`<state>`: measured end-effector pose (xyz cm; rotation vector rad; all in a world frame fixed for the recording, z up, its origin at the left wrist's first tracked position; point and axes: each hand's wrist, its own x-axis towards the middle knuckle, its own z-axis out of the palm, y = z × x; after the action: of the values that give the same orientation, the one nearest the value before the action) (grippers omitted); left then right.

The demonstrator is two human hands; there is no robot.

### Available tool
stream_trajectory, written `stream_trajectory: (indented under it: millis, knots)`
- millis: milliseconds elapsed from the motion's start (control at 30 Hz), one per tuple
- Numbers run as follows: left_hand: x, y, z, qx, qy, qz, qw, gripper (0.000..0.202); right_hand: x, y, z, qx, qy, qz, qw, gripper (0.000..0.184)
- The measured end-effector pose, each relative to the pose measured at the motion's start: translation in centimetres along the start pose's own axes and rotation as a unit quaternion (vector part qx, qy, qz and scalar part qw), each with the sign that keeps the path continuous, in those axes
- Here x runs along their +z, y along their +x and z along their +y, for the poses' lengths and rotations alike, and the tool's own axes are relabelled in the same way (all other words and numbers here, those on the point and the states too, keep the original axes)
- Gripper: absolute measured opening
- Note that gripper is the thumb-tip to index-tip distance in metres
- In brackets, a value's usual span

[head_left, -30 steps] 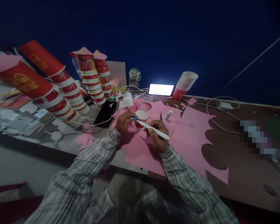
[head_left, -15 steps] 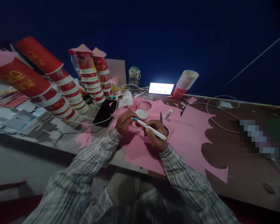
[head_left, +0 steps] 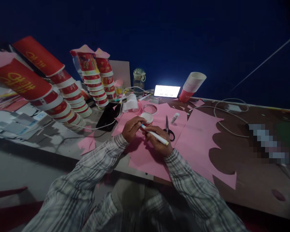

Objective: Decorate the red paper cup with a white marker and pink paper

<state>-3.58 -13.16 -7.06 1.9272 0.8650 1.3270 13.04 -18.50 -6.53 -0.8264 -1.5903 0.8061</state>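
My right hand [head_left: 159, 144] is closed round a white marker [head_left: 155, 135] with a yellowish rear end. My left hand [head_left: 131, 128] pinches the marker's front tip, where a blue cap showed a moment ago; the cap itself is hidden by the fingers. Both hands hover over a sheet of pink paper [head_left: 148, 154]. Just behind them stands a red paper cup [head_left: 147, 118] with a white rim. Black-handled scissors [head_left: 168, 129] lie to the right of my hands, and a small white glue stick [head_left: 175, 118] lies beyond them.
Tilted stacks of red printed cups [head_left: 62, 96] and two upright stacks [head_left: 96, 80] fill the left. A lit phone [head_left: 166, 91], a stack of plain cups [head_left: 192, 84], a jar [head_left: 139, 79], white cables [head_left: 228, 111] and a scalloped pink sheet [head_left: 203, 141] lie on the brown table.
Both hands drew slightly closer to me with the marker. My left fingers closed over its blue tip. The scissors, hidden behind my right hand before, now show.
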Motion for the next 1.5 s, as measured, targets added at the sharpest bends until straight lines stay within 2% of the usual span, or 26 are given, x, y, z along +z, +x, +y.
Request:
stream_trajectory:
  millis: [167,333,467,567,633,733,767,833,967,1033,1133,1233,1300,1500]
  knots:
    - [0.4,-0.2,0.2,0.008,0.014,0.009,1.0,0.044,0.4,-0.5,0.4,0.004,0.005,-0.047,0.999,0.031]
    - [0.7,-0.5,0.6,0.036,0.016,0.003,0.999,0.038,0.5,-0.4,0.6,-0.01,0.007,-0.057,0.998,0.031]
    - [0.7,-0.5,0.3,0.037,0.05,0.005,0.998,0.045,0.1,-0.1,0.3,-0.017,0.004,-0.048,0.999,0.028]
    - [0.1,0.0,-0.6,0.052,0.069,0.058,0.995,0.05,-0.5,0.0,0.0,-0.021,0.002,-0.011,1.0,0.025]
    - [-0.6,0.6,-1.4,0.039,0.092,0.112,0.989,0.05,-0.8,0.1,0.1,-0.008,-0.007,0.049,0.999,0.025]
    - [-1.7,1.7,-2.8,0.028,0.203,0.166,0.965,0.045,-1.2,0.5,1.0,0.015,-0.064,0.143,0.988,0.03]
    - [-1.9,1.9,-3.2,0.021,0.237,0.157,0.959,0.041,-1.4,0.6,1.6,0.024,-0.093,0.162,0.982,0.033]
    - [-2.2,2.3,-4.1,0.005,0.288,0.103,0.952,0.033,-1.6,1.0,2.8,0.041,-0.159,0.171,0.971,0.041]
    - [-2.0,2.3,-5.1,-0.044,0.351,-0.01,0.935,0.028,-2.0,1.2,4.8,0.092,-0.286,0.094,0.949,0.055]
    - [-1.9,2.3,-5.3,-0.05,0.366,-0.045,0.928,0.031,-2.0,1.1,5.2,0.105,-0.334,0.053,0.935,0.057]
    - [-1.7,2.5,-5.6,-0.059,0.389,-0.085,0.916,0.042,-2.0,0.9,5.1,0.109,-0.374,0.028,0.921,0.054]
    - [-1.5,2.9,-6.1,-0.067,0.415,-0.108,0.901,0.05,-1.9,1.0,4.7,0.108,-0.371,0.035,0.922,0.048]
    - [-1.3,3.2,-6.6,-0.066,0.422,-0.113,0.897,0.048,-1.9,1.1,4.6,0.105,-0.364,0.038,0.924,0.046]
    - [-1.1,4.2,-7.1,-0.071,0.378,-0.082,0.919,0.039,-2.0,1.3,5.1,0.089,-0.343,0.061,0.933,0.04]
